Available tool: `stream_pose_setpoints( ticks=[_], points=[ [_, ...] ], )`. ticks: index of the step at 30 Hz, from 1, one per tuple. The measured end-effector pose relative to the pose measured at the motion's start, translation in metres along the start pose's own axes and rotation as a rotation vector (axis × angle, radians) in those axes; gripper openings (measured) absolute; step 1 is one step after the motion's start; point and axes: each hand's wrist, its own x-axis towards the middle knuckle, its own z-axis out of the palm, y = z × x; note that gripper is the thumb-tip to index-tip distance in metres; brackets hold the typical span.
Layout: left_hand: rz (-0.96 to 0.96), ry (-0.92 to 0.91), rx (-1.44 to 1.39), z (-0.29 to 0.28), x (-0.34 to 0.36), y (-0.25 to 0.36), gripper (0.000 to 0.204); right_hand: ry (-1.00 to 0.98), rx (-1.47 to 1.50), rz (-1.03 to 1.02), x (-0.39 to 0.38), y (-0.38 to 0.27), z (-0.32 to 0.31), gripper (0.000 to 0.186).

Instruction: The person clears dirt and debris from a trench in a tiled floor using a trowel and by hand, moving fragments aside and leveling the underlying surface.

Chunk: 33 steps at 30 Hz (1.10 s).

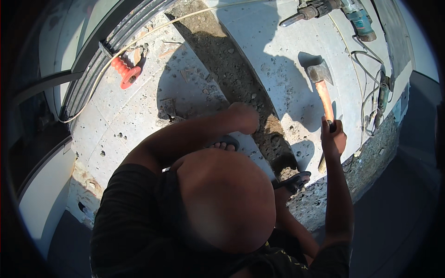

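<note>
My right hand is wrapped round the orange-brown wooden handle of a hatchet. Its grey metal head points away from me, over the pale tiled floor, and the handle's butt shows below my hand. My left hand is closed in a fist above a trench of broken, dirt-filled concrete cut through the tiles. Whether that fist holds anything is hidden from view. My bent knee fills the lower middle, with my left arm reaching round it. My sandalled foot stands at the trench's near end.
A chisel's red ribbed hand guard lies at the far left, beside a metal door track. At the far right lie a teal demolition hammer and a corded angle grinder. A pale cable crosses the back. Rubble is scattered by the trench.
</note>
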Motion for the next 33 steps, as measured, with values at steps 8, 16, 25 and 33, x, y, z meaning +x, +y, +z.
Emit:
stream_pose_setpoints(
  ticks=[8, 16, 25, 33],
  points=[
    [-0.629, 0.475, 0.422, -0.084, 0.004, -0.119, 0.116, 0.045, 0.092, 0.095, 0.012, -0.026, 0.060, 0.051],
    [-0.619, 0.271, 0.120, -0.039, 0.041, -0.054, 0.109, 0.120, -0.009, 0.025, 0.006, -0.009, 0.080, 0.044],
    [-0.077, 0.113, 0.132, 0.061, 0.046, 0.014, 0.083, -0.089, -0.009, 0.528, -0.078, 0.168, 0.089, 0.083],
    [-0.073, 0.307, -0.090, -0.057, -0.007, -0.047, 0.039, -0.033, 0.000, 0.425, -0.085, 0.099, 0.029, 0.040]
  ],
)
